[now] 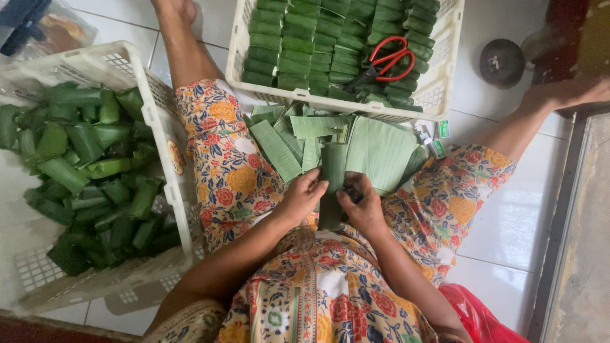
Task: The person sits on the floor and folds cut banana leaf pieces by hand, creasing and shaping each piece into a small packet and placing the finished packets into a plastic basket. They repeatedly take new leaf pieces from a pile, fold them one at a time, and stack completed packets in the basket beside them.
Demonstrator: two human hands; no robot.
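The rolled leaf packet stands between the person's knees, over the lap, above a pile of cut banana leaf strips. The left hand and the right hand both pinch it at its sides, fingers curled around the roll. It looks light and soft, and I think the leaf can tear along its veins, so holding it near the folded middle seems safest. Beyond are a white crate of finished packets with red scissors, and another crate beside the left knee.
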